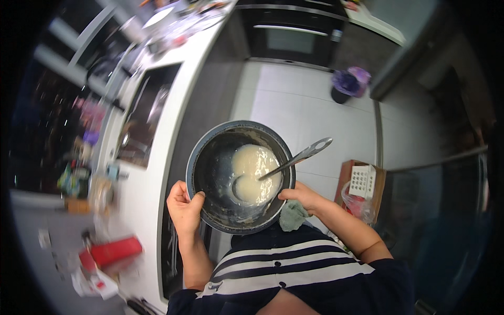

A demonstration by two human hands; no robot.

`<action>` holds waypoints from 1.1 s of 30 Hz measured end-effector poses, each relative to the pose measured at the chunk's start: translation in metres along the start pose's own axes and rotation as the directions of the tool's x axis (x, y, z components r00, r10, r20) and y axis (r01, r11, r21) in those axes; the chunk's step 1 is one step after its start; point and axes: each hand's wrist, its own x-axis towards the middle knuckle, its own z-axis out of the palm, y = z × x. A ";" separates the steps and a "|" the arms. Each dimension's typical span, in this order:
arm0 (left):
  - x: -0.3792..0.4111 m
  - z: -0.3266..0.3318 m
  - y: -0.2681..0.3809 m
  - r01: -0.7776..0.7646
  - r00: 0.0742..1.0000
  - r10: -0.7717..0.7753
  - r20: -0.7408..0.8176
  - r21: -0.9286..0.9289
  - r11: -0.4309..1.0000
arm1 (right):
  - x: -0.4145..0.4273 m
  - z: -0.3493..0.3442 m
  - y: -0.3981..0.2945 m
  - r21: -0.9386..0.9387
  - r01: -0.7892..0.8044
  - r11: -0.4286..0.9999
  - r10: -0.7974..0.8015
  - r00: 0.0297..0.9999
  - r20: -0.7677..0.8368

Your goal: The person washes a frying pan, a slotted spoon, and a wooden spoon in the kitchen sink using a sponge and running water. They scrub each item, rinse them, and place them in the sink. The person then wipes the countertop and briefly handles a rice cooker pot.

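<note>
A dark round cooking pot (214, 157), like a rice cooker's inner pot, is held in front of my body above the floor. Pale, creamy porridge or batter (252, 161) pools on its right side, and residue clings to the inner wall. My left hand (187, 206) grips the pot's left rim, thumb over the edge. On the lower right rim is my right hand (301, 197), which also has a grey-green cloth (292, 215) at its fingers. A metal ladle (293, 160) rests in the pot, its slotted handle leaning over the right rim; its bowl is partly sunk.
A white counter (157, 169) with a sink (145, 118) runs along the left. On it lie a red box (112, 252) and blurred bags. Ahead stands a black built-in oven (289, 39). A lined trash bin (342, 88) and a cardboard box (346, 173) are on the floor at right.
</note>
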 end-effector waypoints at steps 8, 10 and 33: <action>0.123 0.185 -0.037 0.076 0.832 -0.101 0.546 0.068 0.995 | -0.021 -0.147 -0.018 0.287 0.147 0.947 0.019 0.863 -0.505; 0.167 0.231 -0.029 0.020 0.821 -0.102 0.562 0.150 0.989 | -0.031 -0.182 -0.039 0.353 0.233 0.906 0.049 0.770 -0.636; 0.338 0.843 -0.082 -0.350 0.744 -0.048 0.666 0.450 0.821 | -0.233 -0.615 -0.115 0.363 0.855 0.370 0.412 0.199 -0.889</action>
